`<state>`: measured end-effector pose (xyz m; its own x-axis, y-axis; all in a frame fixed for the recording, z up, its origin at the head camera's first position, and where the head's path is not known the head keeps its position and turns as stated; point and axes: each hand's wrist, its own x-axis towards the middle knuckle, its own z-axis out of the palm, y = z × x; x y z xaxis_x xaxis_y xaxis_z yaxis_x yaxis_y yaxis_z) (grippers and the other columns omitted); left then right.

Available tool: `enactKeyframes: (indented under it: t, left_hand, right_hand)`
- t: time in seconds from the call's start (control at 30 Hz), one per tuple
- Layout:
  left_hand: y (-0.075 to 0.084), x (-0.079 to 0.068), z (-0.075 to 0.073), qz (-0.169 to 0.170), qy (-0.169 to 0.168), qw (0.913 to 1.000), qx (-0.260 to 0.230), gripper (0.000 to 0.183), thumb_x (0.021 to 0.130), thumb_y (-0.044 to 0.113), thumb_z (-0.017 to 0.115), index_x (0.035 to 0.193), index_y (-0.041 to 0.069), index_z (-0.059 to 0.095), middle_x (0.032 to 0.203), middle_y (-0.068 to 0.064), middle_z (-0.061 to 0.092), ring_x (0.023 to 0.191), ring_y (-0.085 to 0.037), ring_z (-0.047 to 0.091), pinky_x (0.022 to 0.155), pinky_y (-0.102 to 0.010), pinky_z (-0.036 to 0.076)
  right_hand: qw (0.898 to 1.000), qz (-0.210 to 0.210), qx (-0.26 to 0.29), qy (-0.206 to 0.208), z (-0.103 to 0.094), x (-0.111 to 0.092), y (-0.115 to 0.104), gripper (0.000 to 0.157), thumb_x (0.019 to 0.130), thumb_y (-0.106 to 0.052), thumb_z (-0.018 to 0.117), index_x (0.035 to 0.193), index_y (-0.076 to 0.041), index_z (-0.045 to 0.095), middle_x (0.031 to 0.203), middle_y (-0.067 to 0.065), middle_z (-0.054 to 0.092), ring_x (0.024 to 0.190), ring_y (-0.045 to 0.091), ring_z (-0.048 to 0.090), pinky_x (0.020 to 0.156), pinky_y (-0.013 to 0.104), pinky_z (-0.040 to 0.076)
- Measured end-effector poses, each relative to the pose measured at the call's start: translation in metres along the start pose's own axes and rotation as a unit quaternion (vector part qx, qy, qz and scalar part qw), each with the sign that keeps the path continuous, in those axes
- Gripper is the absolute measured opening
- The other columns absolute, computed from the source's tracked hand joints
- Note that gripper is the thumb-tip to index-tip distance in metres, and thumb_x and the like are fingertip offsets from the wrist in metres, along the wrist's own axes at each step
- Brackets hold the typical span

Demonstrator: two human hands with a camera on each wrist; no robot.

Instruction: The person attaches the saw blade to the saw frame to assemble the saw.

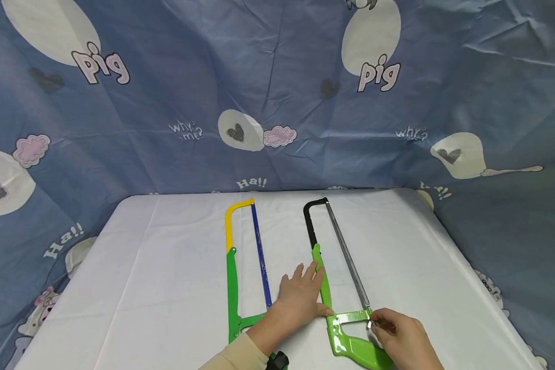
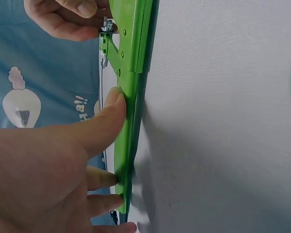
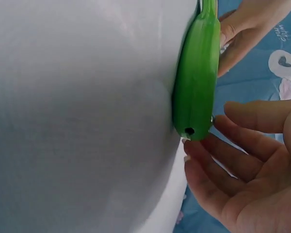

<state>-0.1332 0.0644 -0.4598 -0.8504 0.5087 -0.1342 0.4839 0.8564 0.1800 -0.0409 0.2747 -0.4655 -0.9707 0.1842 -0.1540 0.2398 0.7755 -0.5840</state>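
A hacksaw with a bright green frame and handle [image 1: 363,350], a black front bow [image 1: 308,218] and a grey blade [image 1: 347,252] lies at the right in the head view. My left hand [image 1: 298,300] rests on its green frame, fingers extended and thumb [image 2: 115,104] against the side. At the rear end of the blade, my right hand [image 1: 404,334] has its curled fingers around a small metal wing nut [image 1: 370,324]. In the left wrist view, the threaded end [image 2: 106,23] of that fitting shows beside the right fingertips. The right wrist view hides most of it behind the handle.
Left of it lies a second hacksaw with a green frame [image 1: 232,288], yellow bow [image 1: 228,221] and blue blade [image 1: 261,249], partly covered by my left forearm. White cloth covers the table [image 1: 166,288]. A blue printed curtain [image 1: 166,103] hangs behind and along the sides.
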Motion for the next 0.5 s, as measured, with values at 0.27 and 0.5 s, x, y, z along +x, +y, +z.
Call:
enactKeyframes:
  t: [0.27,0.5]
  left_hand:
    - [-0.016,-0.006,-0.004,0.025,0.000,0.9997,-0.003,0.086,0.080,0.065,0.070,0.150,0.022,0.045,0.159,-0.007,0.039,0.147,-0.034,0.036,0.112,-0.058,0.037]
    - [-0.041,-0.006,-0.020,0.016,0.026,0.9987,-0.039,0.079,0.085,0.061,0.067,0.149,0.020,0.047,0.159,-0.010,0.038,0.148,-0.037,0.034,0.114,-0.061,0.032]
  right_hand:
    - [1.000,-0.019,-0.006,-0.013,-0.008,0.002,0.001,0.022,0.085,-0.016,0.075,0.107,-0.019,0.075,0.095,-0.007,0.074,0.087,0.009,0.065,0.073,0.029,0.051]
    - [0.999,-0.037,0.002,-0.022,-0.019,0.006,0.003,0.035,0.089,-0.026,0.073,0.122,-0.013,0.070,0.119,0.007,0.072,0.113,0.029,0.066,0.090,0.049,0.054]
